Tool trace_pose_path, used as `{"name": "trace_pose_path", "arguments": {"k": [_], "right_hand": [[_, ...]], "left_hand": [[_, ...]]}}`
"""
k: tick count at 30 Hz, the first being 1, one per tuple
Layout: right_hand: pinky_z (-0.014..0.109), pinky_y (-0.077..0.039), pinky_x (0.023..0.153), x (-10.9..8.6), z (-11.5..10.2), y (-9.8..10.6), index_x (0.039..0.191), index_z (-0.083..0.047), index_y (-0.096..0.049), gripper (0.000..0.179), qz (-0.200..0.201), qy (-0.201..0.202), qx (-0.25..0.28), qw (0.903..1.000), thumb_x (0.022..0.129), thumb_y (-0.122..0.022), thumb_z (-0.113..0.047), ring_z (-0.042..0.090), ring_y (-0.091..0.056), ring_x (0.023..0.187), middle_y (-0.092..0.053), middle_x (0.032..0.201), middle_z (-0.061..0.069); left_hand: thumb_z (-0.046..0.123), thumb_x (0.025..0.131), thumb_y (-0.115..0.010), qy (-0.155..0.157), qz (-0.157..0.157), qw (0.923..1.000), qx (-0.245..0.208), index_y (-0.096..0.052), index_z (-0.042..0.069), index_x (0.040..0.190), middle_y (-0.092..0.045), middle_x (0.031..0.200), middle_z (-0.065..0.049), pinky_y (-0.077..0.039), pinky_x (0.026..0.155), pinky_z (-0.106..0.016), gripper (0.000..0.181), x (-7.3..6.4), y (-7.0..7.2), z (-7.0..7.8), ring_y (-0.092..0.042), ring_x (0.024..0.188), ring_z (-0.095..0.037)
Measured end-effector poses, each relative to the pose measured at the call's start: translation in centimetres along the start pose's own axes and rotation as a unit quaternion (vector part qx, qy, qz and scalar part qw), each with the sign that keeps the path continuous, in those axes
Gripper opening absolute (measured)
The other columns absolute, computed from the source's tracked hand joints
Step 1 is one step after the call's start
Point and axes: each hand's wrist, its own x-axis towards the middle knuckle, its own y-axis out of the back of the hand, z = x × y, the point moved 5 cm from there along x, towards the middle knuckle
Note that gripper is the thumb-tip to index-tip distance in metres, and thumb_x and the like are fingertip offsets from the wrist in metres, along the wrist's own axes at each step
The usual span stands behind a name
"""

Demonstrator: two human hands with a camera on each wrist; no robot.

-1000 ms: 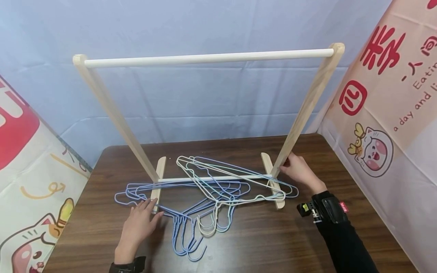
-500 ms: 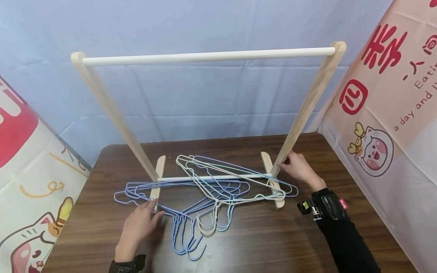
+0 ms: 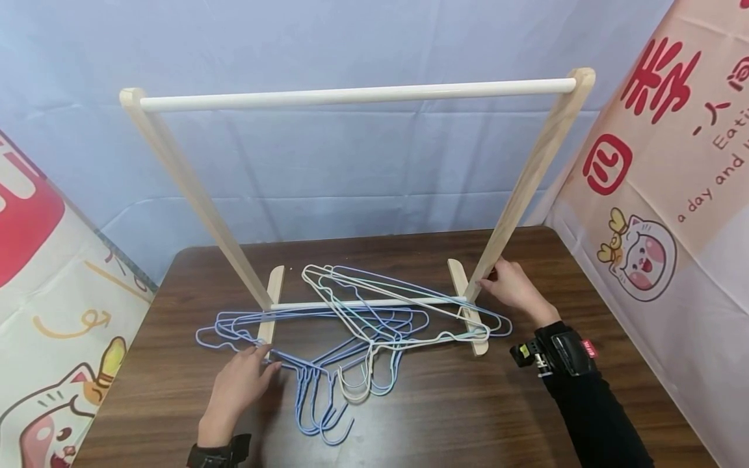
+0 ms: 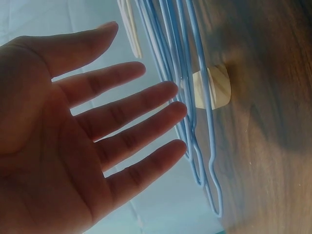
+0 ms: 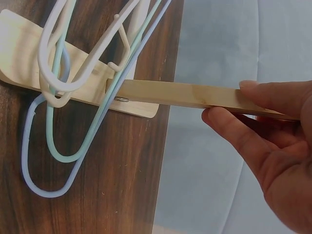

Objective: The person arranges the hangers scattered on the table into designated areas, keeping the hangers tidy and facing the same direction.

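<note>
A clothes rack with pale wooden posts point(image 3: 526, 188) and white bars stands on the table. Thumb and fingers of my right hand point(image 3: 516, 291) pinch its right post low down, as the right wrist view also shows. My left hand point(image 3: 236, 383) lies by the left foot point(image 3: 266, 330) of the rack, palm down, its fingers straight and holding nothing. Blue hangers point(image 4: 201, 63) pass just beyond those fingertips in the left wrist view. White hangers point(image 5: 45, 44) and a green hanger point(image 5: 50, 126) overlap the blue ones across the rack's lower bar, their hooks toward the front.
The brown wooden table point(image 3: 456, 409) ends close behind the rack. A pale blue cloth point(image 3: 351, 169) hangs behind it, and printed cloths point(image 3: 638, 188) flank both sides. Several hanger ends reach past the rack's feet.
The rack's top bar sits slightly higher in the head view, and the printed cloth has shifted a little with it. Both hands keep their places; the hangers lie as before.
</note>
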Motion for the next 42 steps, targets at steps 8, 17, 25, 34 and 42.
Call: {"name": "trace_pose_path", "arguments": {"k": [8,17,25,34,42], "right_hand": [[0.038,-0.048,0.058,-0.1,0.1,0.0,0.108,0.013,-0.046,0.030,0.001,-0.002,-0.002,1.0000,0.084,-0.059,0.003,0.038,-0.061,0.078,-0.059,0.090,0.030],[0.040,-0.050,0.061,-0.3,0.0,0.1,0.108,0.014,-0.047,0.030,0.006,-0.002,-0.005,1.0000,0.083,-0.060,0.003,0.039,-0.061,0.081,-0.060,0.090,0.030],[0.039,-0.050,0.061,-0.8,-0.3,0.1,0.104,0.012,-0.052,0.027,0.008,0.006,-0.019,0.9998,0.082,-0.063,0.001,0.035,-0.062,0.077,-0.063,0.086,0.025],[0.038,-0.049,0.060,-1.7,-0.5,-0.2,0.103,0.009,-0.058,0.024,0.000,-0.004,-0.017,0.9999,0.083,-0.064,-0.002,0.032,-0.063,0.077,-0.065,0.086,0.021],[0.032,-0.044,0.054,-2.2,-0.9,-0.4,0.087,0.004,-0.064,0.010,0.004,-0.022,-0.040,0.9990,0.083,-0.064,-0.005,0.020,-0.059,0.062,-0.065,0.074,0.011]], "left_hand": [[0.023,0.083,-0.066,-0.012,0.009,0.9999,-0.009,-0.062,-0.001,0.109,-0.063,0.094,-0.022,-0.046,0.069,-0.051,0.035,0.5,0.5,-0.2,-0.060,0.084,-0.039],[0.023,0.085,-0.062,-0.003,-0.010,0.9999,-0.001,-0.060,-0.005,0.109,-0.062,0.097,-0.025,-0.046,0.072,-0.053,0.037,1.6,1.4,-1.1,-0.058,0.089,-0.042],[0.022,0.087,-0.059,-0.008,-0.036,0.9989,-0.029,-0.056,-0.007,0.116,-0.059,0.107,-0.028,-0.042,0.079,-0.055,0.040,3.1,2.7,-1.7,-0.055,0.096,-0.046],[0.025,0.090,-0.056,-0.001,-0.044,0.9974,-0.057,-0.051,-0.009,0.118,-0.059,0.104,-0.029,-0.045,0.072,-0.054,0.045,5.0,4.9,-2.0,-0.056,0.092,-0.046],[0.025,0.091,-0.054,0.007,-0.044,0.9945,-0.095,-0.043,-0.010,0.126,-0.054,0.110,-0.034,-0.043,0.076,-0.056,0.050,5.8,6.5,-2.4,-0.055,0.095,-0.048]]}}
